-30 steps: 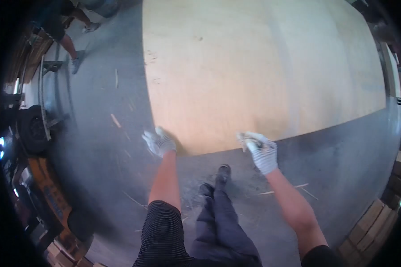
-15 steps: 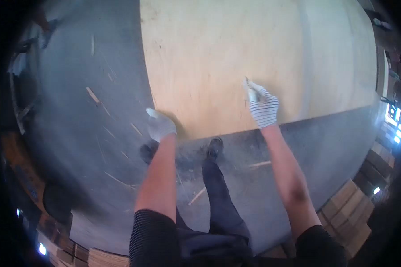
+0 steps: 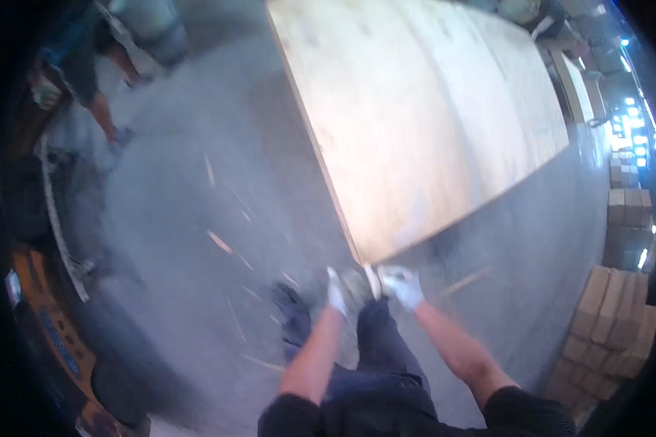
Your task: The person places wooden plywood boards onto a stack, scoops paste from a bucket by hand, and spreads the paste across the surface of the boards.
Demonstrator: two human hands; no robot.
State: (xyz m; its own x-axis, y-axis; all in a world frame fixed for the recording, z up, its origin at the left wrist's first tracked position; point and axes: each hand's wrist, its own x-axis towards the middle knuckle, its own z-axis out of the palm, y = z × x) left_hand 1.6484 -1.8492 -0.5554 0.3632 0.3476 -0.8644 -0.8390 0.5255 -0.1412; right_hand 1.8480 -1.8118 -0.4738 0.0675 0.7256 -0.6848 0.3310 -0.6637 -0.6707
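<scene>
A large pale plywood sheet [image 3: 423,131] lies before me, its near corner pointing toward my legs. My right hand [image 3: 402,285], in a whitish glove, is just below that corner with fingers bent together. A narrow pale sliver shows at its fingertips, but whether it is wood or a glove finger I cannot make out. My left hand [image 3: 335,293], also gloved, is left of the corner, apart from the sheet. It appears edge-on, one digit stretched upward and nothing visible in it. Both hands are somewhat blurred.
Thin wood splinters [image 3: 219,242] are scattered on the grey floor [image 3: 160,211]. Stacked wooden blocks [image 3: 608,320] stand at the right. An orange machine part [image 3: 51,320] is at the lower left. Another person's leg [image 3: 102,116] shows upper left; a further person [image 3: 550,20] is upper right.
My view has swung, showing more of the sheet and surroundings. My right hand has left the sheet's surface for its near corner, and both hands are closer together.
</scene>
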